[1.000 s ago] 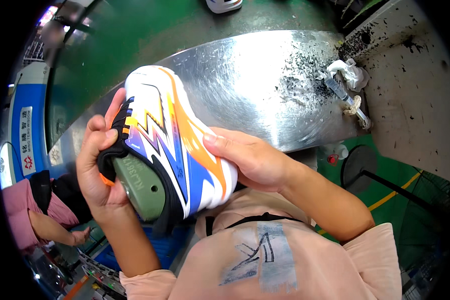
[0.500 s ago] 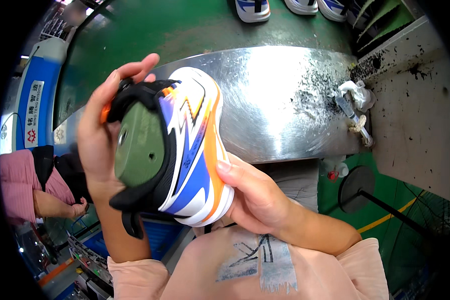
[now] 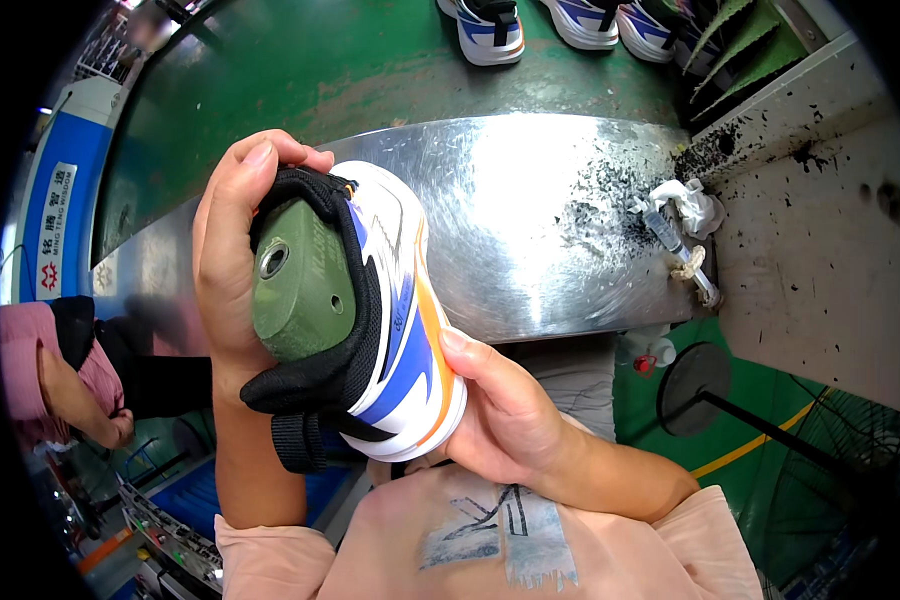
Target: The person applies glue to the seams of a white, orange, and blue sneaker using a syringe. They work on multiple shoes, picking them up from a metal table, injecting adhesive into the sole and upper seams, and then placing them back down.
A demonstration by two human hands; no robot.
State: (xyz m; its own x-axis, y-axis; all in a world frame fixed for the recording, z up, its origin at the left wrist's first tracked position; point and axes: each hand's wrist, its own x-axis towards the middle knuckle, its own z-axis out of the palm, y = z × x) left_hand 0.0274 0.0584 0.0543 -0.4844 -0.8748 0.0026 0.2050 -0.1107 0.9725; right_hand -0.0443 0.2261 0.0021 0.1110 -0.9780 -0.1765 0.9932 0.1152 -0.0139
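Observation:
Both my hands hold up a sneaker [image 3: 403,345], white with blue and orange on the side and a black collar. A green shoe last [image 3: 307,285] with two holes in its top fills the opening. My left hand [image 3: 232,250] wraps round the far side and the tongue, its fingers curled over the upper. With the thumb on the orange and white sole, my right hand [image 3: 505,408] grips the heel end from the right. A black pull loop [image 3: 298,442] sticks out at the heel, near my left forearm. Part of the left fingers is hidden behind the shoe.
Beyond the shoe lies a shiny metal table [image 3: 530,230] with dark specks. At its right are a syringe [image 3: 662,232] and crumpled white tissue [image 3: 692,205], beside a stained panel [image 3: 820,250]. Several similar sneakers [image 3: 580,22] stand on the green surface. A co-worker [image 3: 70,375] is at left.
The sneaker has turned in my hands, showing more of the last's top and the heel loop. My left fingers have shifted along the upper. The surroundings have moved slightly in view.

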